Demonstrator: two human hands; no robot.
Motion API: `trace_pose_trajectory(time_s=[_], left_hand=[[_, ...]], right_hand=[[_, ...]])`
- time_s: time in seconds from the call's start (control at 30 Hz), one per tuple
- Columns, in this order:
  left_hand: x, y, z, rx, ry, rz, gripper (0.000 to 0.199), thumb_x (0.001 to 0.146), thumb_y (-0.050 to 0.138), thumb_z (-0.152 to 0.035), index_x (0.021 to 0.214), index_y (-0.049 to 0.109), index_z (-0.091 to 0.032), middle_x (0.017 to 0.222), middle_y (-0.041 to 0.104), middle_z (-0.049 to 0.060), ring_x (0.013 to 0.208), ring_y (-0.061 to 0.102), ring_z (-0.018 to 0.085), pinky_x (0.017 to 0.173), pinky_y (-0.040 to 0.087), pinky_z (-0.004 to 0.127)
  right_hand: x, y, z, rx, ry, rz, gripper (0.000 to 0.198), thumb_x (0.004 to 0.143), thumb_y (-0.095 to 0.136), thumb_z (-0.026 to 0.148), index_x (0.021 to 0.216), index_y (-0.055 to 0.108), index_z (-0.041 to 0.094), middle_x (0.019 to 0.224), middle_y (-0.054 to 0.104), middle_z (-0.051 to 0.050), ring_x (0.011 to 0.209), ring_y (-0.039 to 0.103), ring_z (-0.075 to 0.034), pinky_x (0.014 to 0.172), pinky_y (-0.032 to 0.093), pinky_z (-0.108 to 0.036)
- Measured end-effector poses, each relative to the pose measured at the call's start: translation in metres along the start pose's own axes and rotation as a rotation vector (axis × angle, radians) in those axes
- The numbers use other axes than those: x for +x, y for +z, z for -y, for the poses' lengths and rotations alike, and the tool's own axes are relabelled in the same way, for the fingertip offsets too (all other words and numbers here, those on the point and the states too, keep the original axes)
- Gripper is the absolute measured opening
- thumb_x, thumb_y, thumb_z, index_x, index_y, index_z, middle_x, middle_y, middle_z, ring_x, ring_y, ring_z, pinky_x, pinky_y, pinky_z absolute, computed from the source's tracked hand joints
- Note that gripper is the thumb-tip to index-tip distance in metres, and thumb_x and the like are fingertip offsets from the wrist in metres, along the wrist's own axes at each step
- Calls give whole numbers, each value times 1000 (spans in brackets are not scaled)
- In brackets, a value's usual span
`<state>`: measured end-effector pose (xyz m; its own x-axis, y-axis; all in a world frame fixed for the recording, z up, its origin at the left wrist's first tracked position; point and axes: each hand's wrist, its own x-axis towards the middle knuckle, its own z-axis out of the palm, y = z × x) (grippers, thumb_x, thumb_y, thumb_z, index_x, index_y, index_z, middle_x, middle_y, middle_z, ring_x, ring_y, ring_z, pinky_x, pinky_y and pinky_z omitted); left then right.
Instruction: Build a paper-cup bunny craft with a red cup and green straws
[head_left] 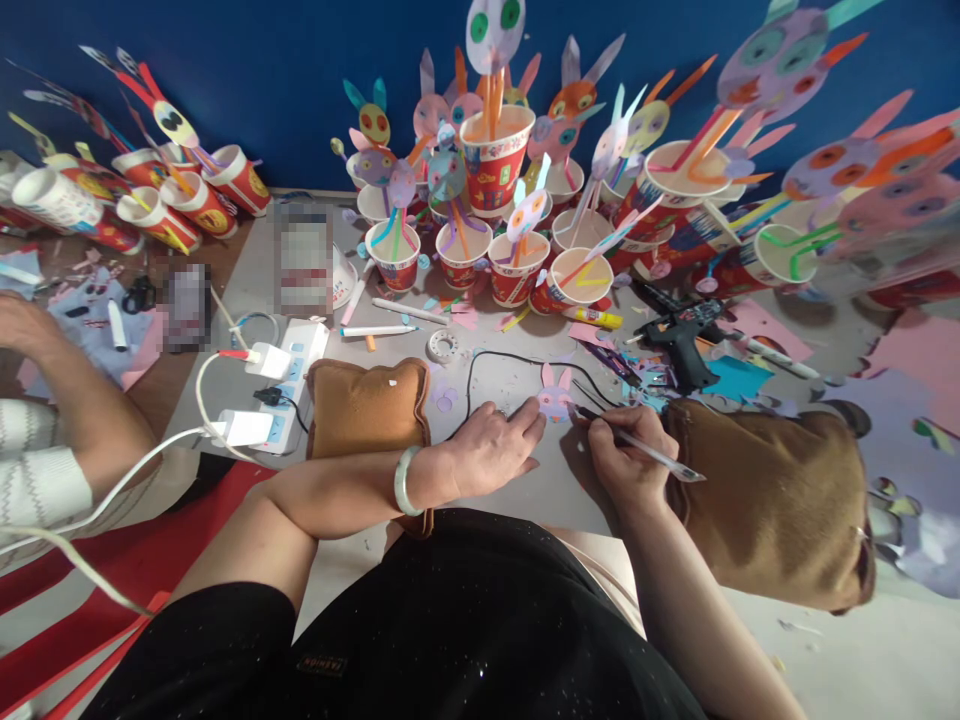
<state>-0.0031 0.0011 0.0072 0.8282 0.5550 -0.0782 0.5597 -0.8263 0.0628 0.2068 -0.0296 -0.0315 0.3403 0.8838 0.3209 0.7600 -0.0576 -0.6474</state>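
A small purple paper rabbit face (555, 399) with pink ears lies flat on the grey table between my hands. My left hand (491, 445) rests palm down, its fingers stretched out and the fingertips at the paper face's left edge. In my right hand (631, 455) is a pen (660, 457) with a clear barrel, gripped between thumb and fingers. The pen's dark tip is just right of the paper face. A thin black cord (517, 353) curves around behind the face and runs under my left hand.
Paper cups (517, 265) with straw-mounted paper animal faces crowd the back. Brown cushions (367, 405) lie beside both forearms. A black glue gun (679, 335) and paper scraps are at right; a power strip (296, 375) and tape roll (443, 346) at left. Another person's arm (82, 390) shows far left.
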Motion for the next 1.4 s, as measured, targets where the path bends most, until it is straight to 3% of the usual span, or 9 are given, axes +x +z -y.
trace_pose_trajectory(time_s=[0.77,1.4], left_hand=[[1,-1,0,-10,6,11,56,99,50,-48,142,50,-12,153,43,22,78,67,17,73,42,35],[0,-1,0,3,7,20,56,100,48,-48,145,48,-14,154,42,21,81,67,16,75,41,34]], right_hand=[[1,-3,6,-25,75,45,15,74,57,40,72,53,25,62,67,-4,59,65,-23,61,51,-36],[1,-3,5,3,45,43,14,73,56,39,70,50,27,61,66,-4,58,64,-23,60,50,-37]])
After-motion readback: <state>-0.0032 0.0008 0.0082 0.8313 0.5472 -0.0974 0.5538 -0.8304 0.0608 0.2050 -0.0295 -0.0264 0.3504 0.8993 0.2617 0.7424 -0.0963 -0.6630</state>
